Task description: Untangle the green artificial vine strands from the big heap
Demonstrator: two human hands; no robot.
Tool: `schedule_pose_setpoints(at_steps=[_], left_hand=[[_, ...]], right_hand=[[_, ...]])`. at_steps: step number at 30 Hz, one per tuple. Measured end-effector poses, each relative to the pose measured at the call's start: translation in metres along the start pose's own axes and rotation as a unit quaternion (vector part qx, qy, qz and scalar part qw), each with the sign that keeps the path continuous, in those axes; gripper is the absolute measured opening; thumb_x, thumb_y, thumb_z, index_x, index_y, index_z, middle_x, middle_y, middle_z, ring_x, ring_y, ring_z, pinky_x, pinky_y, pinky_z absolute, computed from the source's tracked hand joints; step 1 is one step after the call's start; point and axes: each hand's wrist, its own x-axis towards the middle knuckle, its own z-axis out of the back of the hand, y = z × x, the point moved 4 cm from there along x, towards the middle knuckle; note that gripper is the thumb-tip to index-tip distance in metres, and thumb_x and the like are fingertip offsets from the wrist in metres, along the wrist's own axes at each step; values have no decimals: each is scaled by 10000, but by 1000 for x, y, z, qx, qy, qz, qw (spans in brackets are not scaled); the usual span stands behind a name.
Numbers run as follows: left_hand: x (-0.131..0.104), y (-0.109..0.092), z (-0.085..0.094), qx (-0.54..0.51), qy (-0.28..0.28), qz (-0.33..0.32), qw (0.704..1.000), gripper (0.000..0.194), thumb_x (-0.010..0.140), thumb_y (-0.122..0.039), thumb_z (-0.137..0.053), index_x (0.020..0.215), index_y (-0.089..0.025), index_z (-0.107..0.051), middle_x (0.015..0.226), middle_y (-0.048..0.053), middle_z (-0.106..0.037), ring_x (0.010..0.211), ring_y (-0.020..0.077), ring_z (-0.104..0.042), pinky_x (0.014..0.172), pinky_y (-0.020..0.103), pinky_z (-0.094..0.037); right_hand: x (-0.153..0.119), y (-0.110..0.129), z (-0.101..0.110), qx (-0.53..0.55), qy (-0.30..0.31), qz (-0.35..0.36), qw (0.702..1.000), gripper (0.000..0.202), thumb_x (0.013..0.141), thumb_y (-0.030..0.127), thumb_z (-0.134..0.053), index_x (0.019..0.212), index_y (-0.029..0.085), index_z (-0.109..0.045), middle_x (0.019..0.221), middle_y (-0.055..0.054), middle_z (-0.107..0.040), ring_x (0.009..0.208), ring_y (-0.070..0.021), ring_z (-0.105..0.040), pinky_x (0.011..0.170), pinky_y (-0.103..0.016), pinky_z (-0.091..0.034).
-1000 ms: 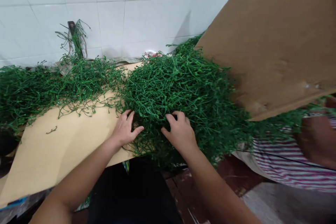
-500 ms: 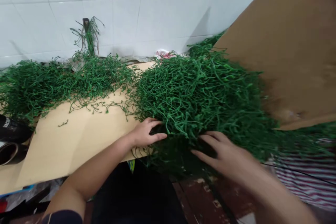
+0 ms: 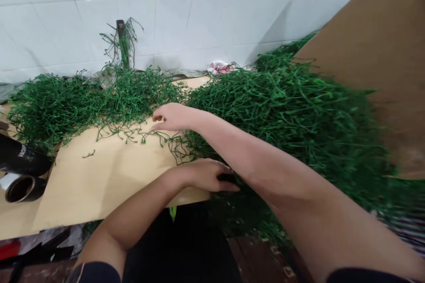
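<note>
A large heap of green plastic stems point(image 3: 285, 101) fills the right side of the board point(image 3: 109, 177). Low at its front edge, my left hand point(image 3: 212, 176) is open, thumb and fingers apart, fingertips against the stems. My right arm crosses over the heap, and my right hand point(image 3: 169, 117) hovers above the board between the two piles, its fingers curled but apart from the thumb, with nothing visible in it. Just beyond it lies a second, looser pile of green stems point(image 3: 56, 106) along the left. A few loose stems lie near my right hand.
A black cylinder point(image 3: 23, 154) and a dark cup point(image 3: 25, 188) stand at the left edge. A brown sheet point(image 3: 372, 66) leans at the right. Behind is a tiled wall point(image 3: 172, 17), with stems hanging on an upright bracket point(image 3: 121, 31). Striped cloth shows at the lower right.
My right hand has moved left and away from me, from the front of the large heap to the gap between the piles. My left hand stays at the heap's front edge. The view has shifted slightly.
</note>
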Motion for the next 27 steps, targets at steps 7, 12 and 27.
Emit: schedule_pose_setpoints(at_steps=[7,12,27], left_hand=[[-24,32,38,112,-170,95,974,190,755,-242,-518,712,-139,-672,805,110,-694,784,240,-642,730,343,-503],[-34,48,53,7,-223,42,974,213,746,-300,-544,821,-168,-694,1021,82,-668,922,207,-625,832,308,-490],[-54,127,85,-175,-530,157,815,170,796,-247,-436,688,-160,-534,633,-13,-502,641,106,-482,664,231,-424]], right_hand=[[95,-26,0,11,-109,-122,987,627,747,375,-654,1258,53,-487,1283,-233,-463,1186,-347,-475,953,-430,-421],[112,-86,-11,83,-165,-345,920,1066,551,452,-789,1380,29,-269,1385,-278,-275,1282,-398,-310,1012,-483,-360],[170,-36,24,113,-265,-155,945,356,810,134,-394,1132,140,-547,1189,-135,-477,981,-179,-563,897,-284,-430]])
